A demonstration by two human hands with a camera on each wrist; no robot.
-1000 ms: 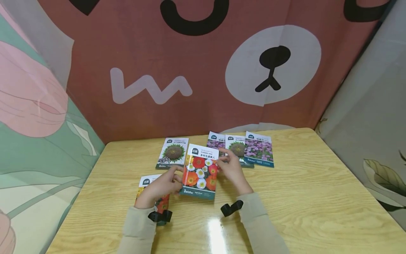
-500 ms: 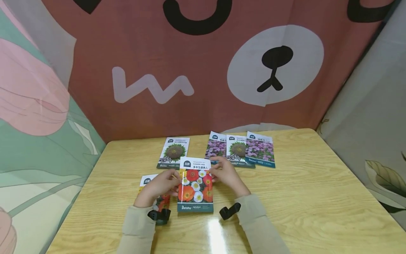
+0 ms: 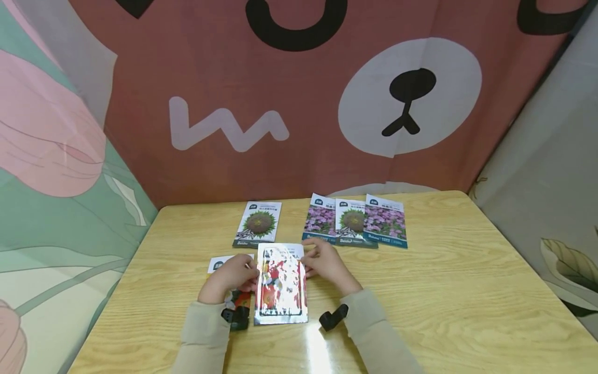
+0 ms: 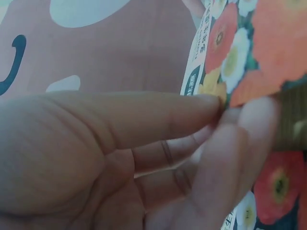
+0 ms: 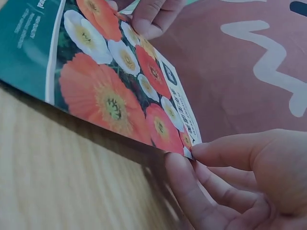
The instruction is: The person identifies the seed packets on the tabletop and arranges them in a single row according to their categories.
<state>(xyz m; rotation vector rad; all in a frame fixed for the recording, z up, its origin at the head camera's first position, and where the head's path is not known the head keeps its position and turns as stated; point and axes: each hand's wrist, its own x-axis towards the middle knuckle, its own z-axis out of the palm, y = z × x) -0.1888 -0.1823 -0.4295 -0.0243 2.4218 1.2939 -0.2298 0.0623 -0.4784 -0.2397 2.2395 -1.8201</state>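
Observation:
A poppy seed packet [image 3: 281, 291] is held between both hands, tilted up over the table, with strong glare across its front in the head view. My left hand [image 3: 233, 275] pinches its left edge between thumb and fingers. On the opposite side, my right hand [image 3: 327, 264] pinches the edge near the top corner; the right wrist view shows thumb and fingertips meeting at the packet's corner [image 5: 187, 143]. Below the left hand lies a second poppy seed packet [image 3: 243, 299], mostly covered by that hand and wrist.
Toward the back left lies a sunflower seed packet [image 3: 258, 223]. At the back right, another sunflower packet [image 3: 350, 221] lies between two purple-flower packets, overlapped by the right one [image 3: 385, 221]. A red printed cloth [image 3: 299, 171] rises behind the wooden table [image 3: 444, 291].
Both hands have drawn the poppy packet down and slightly left, toward the person. Its face has tilted and now reflects bright glare. The other packets stay in place.

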